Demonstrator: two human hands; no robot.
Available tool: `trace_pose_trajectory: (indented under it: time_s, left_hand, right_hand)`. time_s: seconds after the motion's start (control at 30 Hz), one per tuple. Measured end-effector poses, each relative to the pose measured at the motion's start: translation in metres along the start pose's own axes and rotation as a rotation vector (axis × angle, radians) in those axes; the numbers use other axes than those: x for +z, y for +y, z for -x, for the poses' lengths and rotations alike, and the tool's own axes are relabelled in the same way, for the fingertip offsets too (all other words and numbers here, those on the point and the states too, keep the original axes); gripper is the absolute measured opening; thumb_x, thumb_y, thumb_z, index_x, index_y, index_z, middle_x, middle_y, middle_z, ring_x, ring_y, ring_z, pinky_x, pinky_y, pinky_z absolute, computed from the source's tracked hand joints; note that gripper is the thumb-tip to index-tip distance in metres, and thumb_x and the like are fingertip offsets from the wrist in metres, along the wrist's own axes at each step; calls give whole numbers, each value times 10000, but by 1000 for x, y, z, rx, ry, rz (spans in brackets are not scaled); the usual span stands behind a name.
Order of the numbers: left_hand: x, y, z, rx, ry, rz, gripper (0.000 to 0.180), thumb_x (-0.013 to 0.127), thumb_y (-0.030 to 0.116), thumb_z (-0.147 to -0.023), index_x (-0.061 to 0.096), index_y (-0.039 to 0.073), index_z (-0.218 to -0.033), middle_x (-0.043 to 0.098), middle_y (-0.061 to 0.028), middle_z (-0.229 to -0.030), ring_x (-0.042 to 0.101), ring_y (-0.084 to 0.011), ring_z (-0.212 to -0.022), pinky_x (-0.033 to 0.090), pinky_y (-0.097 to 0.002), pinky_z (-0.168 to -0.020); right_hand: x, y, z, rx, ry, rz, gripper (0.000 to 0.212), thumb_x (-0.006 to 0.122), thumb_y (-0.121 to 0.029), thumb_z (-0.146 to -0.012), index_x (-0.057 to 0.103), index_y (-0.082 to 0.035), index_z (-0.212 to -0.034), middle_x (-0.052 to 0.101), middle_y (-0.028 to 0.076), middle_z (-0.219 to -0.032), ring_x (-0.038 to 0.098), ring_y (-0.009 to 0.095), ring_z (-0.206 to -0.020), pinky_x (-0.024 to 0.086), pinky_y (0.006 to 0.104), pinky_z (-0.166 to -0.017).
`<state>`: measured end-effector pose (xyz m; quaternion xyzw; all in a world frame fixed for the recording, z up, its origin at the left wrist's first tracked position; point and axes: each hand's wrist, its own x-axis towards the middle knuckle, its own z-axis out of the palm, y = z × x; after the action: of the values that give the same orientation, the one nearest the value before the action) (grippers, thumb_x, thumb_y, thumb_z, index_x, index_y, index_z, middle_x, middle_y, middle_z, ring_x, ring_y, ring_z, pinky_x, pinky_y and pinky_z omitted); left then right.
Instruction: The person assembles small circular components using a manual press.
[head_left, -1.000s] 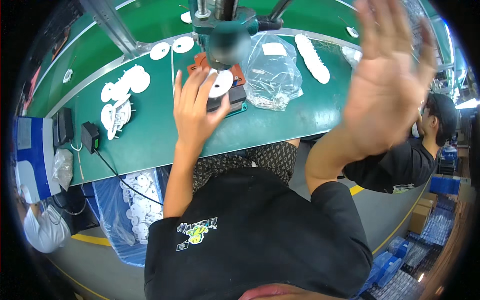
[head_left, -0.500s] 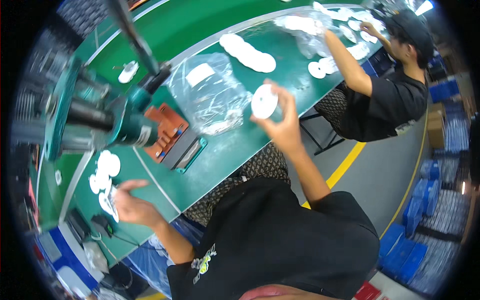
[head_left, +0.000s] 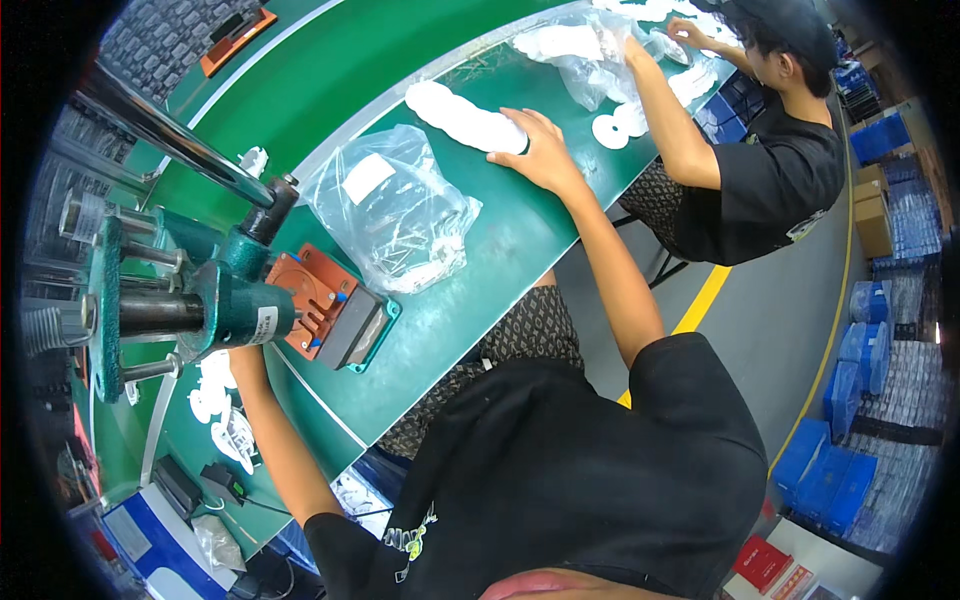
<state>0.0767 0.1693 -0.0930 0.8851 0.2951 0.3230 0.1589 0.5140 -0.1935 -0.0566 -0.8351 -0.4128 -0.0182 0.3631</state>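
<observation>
My right hand (head_left: 541, 152) is at the near end of an overlapping row of white discs (head_left: 450, 112). Its thumb and fingers curve round the end disc, the thumb on the near edge. My left arm reaches up to a green hand press (head_left: 215, 300). Only the wrist edge of my left hand (head_left: 243, 362) shows below the press head, so its fingers are hidden. Just right of the press head sits an orange fixture (head_left: 312, 300) on a dark block with a green base. White round parts (head_left: 234, 438) lie loose beside my left forearm.
A clear plastic bag (head_left: 400, 225) of small parts lies between the fixture and the disc row. At right, a co-worker (head_left: 770, 160) handles another plastic bag (head_left: 590, 60) among white discs. The press's steel lever (head_left: 170, 130) slants over the green table (head_left: 450, 330).
My right hand has moved away from me and left, bringing its white disc to the row's end. My left hand has left the loose white parts and gone up behind the press head.
</observation>
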Motion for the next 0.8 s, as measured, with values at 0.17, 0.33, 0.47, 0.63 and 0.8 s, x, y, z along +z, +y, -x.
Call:
trace_pose_trajectory:
  time_s: [0.17, 0.33, 0.47, 0.63, 0.8]
  left_hand:
    - [-7, -3, 26, -79, 52, 100, 268, 681, 90, -865, 681, 75, -1133, 670, -182, -1148, 626, -353, -1081, 496, -450, -907]
    - [-40, 104, 39, -58, 142, -174, 195, 622, 104, -932, 670, 3, -1091, 695, -122, -876, 659, -293, -811, 506, -433, -864]
    - [-52, 181, 91, -668, 262, 148, 296, 532, 163, -1033, 623, 0, -1263, 687, -77, -881, 648, -127, -817, 531, -262, -786]
    - [-28, 222, 149, -735, 406, 602, 307, 497, 82, -1022, 589, -51, -1283, 707, -98, -938, 663, -130, -852, 484, -338, -973]
    - [-31, 242, 160, -468, 211, 89, 312, 545, 41, -971, 595, -17, -1274, 617, -186, -1256, 596, -271, -1155, 345, -384, -1123]
  right_hand:
    - [19, -3, -3, 10, 71, -8, 808, 845, -422, -718, 559, -60, -1381, 579, 173, -1365, 448, 347, -1357, 333, 451, -1135]
    - [19, -16, 5, -88, 269, 64, 822, 866, -398, -706, 529, -1, -1342, 575, 189, -1321, 490, 373, -1267, 362, 483, -1086]
    - [3, -70, 53, -216, 571, -86, 351, 811, -86, -750, 617, -13, -1033, 636, 162, -1071, 582, 343, -1007, 464, 429, -878]
    - [30, -137, 95, -586, -5, -226, 244, 768, -72, -790, 648, -20, -997, 663, 123, -1008, 629, 309, -901, 511, 401, -809]
    - [51, -141, 75, -451, -235, -147, 148, 663, -54, -856, 602, -7, -983, 639, 196, -1006, 611, 386, -996, 493, 476, -857]
